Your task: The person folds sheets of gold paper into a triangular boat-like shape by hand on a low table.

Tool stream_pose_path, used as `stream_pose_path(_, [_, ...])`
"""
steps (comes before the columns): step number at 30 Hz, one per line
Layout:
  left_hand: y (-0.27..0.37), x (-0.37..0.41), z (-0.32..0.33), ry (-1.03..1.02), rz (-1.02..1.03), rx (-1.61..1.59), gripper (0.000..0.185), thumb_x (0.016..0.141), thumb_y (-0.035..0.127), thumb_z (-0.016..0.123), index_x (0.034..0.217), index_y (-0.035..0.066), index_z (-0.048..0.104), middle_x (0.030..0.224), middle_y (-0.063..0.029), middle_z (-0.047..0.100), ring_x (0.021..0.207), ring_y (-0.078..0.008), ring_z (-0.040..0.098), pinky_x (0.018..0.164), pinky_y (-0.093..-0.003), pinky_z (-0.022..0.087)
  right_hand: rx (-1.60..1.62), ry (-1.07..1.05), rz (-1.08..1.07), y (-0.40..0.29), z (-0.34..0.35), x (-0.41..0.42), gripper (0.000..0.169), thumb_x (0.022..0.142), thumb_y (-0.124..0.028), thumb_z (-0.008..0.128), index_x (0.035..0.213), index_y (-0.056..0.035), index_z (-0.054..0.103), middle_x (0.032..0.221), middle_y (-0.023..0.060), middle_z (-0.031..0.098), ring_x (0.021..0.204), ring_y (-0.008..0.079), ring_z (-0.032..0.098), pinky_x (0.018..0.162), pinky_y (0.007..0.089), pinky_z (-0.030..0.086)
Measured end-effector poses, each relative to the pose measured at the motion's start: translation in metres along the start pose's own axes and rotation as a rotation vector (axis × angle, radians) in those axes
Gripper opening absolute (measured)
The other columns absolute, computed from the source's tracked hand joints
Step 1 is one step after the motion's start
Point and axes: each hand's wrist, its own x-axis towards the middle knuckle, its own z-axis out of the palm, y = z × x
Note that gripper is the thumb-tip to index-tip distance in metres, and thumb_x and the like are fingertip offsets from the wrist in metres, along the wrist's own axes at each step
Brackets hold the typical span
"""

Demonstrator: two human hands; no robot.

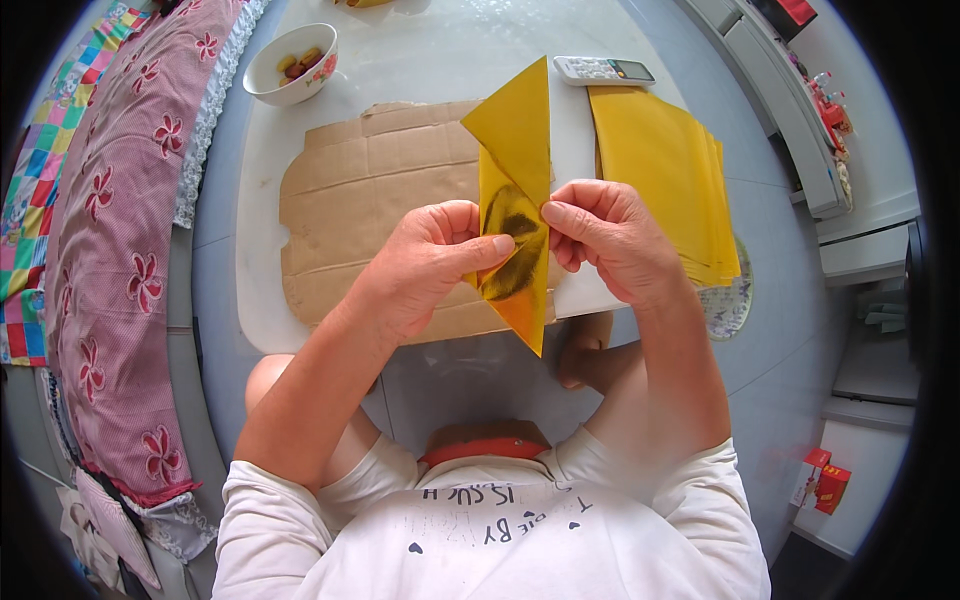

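Observation:
A folded sheet of shiny gold paper [517,161] is held upright above the near part of a flattened piece of brown cardboard [375,180], with a pointed end at top and bottom. My left hand [442,259] grips its left edge, the thumb lying across the front. On its right edge, my right hand [600,229] pinches the paper near mid-height between thumb and fingers. Beyond my right hand lies a fanned stack of gold paper sheets [660,172]. What the fingers behind the folded sheet do is hidden.
The white table [259,300] holds a floral bowl [292,64] with small oval items at the back left and a white remote control [604,71] behind the stack. A cloth-covered seat [127,225] stands left, grey drawers [787,97] right. My legs are below the table's near edge.

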Motion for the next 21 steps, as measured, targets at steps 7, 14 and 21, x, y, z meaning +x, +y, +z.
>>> stream_pose_path(7, [0.009, -0.004, 0.000, -0.024, -0.026, 0.038, 0.019, 0.090, 0.015, 0.075, 0.102, 0.003, 0.068, 0.093, -0.0046, 0.069, 0.083, -0.0109, 0.066, 0.076, -0.0260, 0.054, 0.000, 0.111, -0.102, -0.002, -0.006, 0.001, 0.020, 0.099, -0.019, 0.064, 0.094, -0.0006, 0.069, 0.074, 0.0014, 0.064, 0.062, 0.0072, 0.057, 0.057, 0.0210, 0.049])
stream_pose_path(14, [0.006, -0.003, -0.004, -0.018, 0.011, 0.046, 0.017, 0.088, 0.012, 0.076, 0.099, 0.003, 0.067, 0.090, -0.0049, 0.069, 0.078, -0.0109, 0.065, 0.072, -0.0263, 0.054, -0.041, 0.128, -0.172, -0.005, -0.006, -0.002, 0.017, 0.099, -0.017, 0.064, 0.094, -0.0016, 0.069, 0.073, 0.0002, 0.063, 0.062, 0.0062, 0.056, 0.057, 0.0208, 0.048])
stream_pose_path(21, [0.008, -0.004, 0.006, 0.037, 0.058, 0.105, 0.022, 0.087, 0.014, 0.077, 0.104, 0.002, 0.068, 0.090, -0.0049, 0.070, 0.082, -0.0113, 0.064, 0.079, -0.0267, 0.051, -0.045, 0.099, -0.157, -0.006, -0.003, -0.002, 0.018, 0.100, -0.018, 0.063, 0.096, -0.0011, 0.069, 0.074, 0.0004, 0.063, 0.063, 0.0056, 0.055, 0.058, 0.0207, 0.048])
